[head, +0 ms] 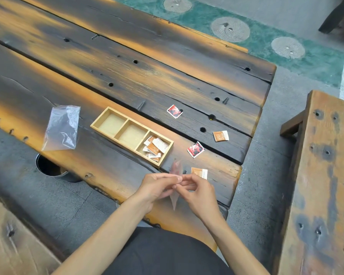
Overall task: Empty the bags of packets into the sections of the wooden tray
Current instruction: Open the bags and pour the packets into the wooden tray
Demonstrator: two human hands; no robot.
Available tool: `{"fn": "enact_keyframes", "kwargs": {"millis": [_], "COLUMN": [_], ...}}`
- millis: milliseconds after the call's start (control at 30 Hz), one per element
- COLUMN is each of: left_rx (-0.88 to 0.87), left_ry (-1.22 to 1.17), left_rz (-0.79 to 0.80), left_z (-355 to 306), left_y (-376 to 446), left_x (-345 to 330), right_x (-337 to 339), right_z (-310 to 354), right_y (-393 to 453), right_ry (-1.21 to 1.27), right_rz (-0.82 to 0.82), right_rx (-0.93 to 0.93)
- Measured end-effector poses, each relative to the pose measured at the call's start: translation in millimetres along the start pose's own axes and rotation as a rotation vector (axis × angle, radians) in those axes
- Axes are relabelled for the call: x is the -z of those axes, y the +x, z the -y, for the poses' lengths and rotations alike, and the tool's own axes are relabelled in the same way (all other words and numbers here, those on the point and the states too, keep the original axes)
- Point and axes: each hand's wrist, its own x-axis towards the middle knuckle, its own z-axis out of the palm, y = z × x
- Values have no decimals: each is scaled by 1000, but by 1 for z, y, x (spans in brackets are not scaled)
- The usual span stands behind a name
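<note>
**Clear bag pinched over the table edge**

A small clear bag (176, 176) is pinched between the left hand (157, 185) and the right hand (197, 190), fingertips together, near the wooden tray (99, 127). Orange-and-white packets (155, 147) fill the tray's right section; the other two sections lie bare. Red packets (195, 149) and orange packets (220, 135) are scattered on the table (127, 66). An emptied bag (62, 129) lies left of the tray.

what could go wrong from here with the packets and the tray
1. Four packets lie loose outside the wooden tray; the orange packet beside the right hand sits near the table edge and could be knocked off.
2. Both hands pinch a clear bag; the left hand could sweep packets while handling it.
</note>
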Motion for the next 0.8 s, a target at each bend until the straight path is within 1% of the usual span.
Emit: {"fn": "enact_keyframes", "kwargs": {"millis": [100,233,333,500,567,700,800], "left_rx": [28,13,-34,-125,-131,-152,-186], "left_ry": [-15,-28,19,100,96,56,80], "left_rz": [94,126,108,44,45,59,45], "left_z": [-1,-2,-1,3,4,6,9], "left_y": [-2,-2,-1,1,0,-3,-2], "left_x": [6,10,10,7,6,3,0], "right_x": [5,6,5,9,11,13,13], "right_z": [-2,-4,-4,-3,-1,6,8], "right_y": [2,0,-1,1,2,3,4], "right_ry": [-22,-19,49,46,35,36,33], "right_rz": [-3,63,70,-19,-15,45,27], "right_rx": [-32,-34,-68,-80,-77,-42,-75]}}
